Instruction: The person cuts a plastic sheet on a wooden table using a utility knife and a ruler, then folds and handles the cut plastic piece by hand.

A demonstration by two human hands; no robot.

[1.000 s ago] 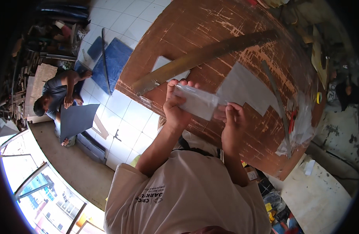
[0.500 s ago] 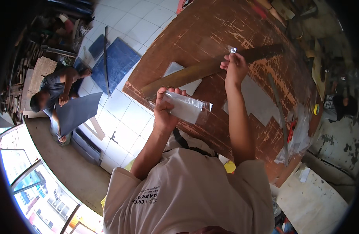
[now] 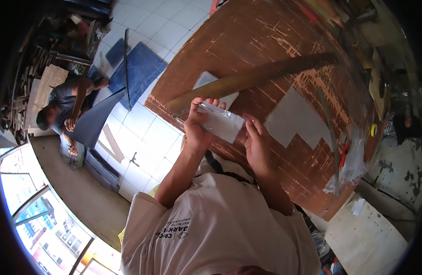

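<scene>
Above the near left edge of the worn brown board, a clear plastic sleeve point(image 3: 223, 123) with a flat whitish sheet in it lies across my two hands. My left hand point(image 3: 198, 130) grips its left end, fingers curled behind and thumb in front. At the right end, my right hand point(image 3: 257, 145) has its fingertips against the sleeve's edge, partly behind the clear film. Just beyond the sleeve, a long brownish strip point(image 3: 261, 75) crosses the board point(image 3: 220, 46). A white piece point(image 3: 204, 80) is partly covered by the strip. To the right lies a notched whitish sheet point(image 3: 302, 120).
Crumpled clear plastic point(image 3: 356, 160), a red-handled tool point(image 3: 343, 156) and a thin grey strip point(image 3: 328, 123) lie along the board's right side. On the left, a person point(image 3: 73, 96) bends over a dark sheet point(image 3: 95, 118) near blue panels point(image 3: 142, 73) on the tiled floor.
My right hand has come down from over the strip to the sleeve's right end; the small clear scrap it held is out of sight. The other person's dark sheet has tilted.
</scene>
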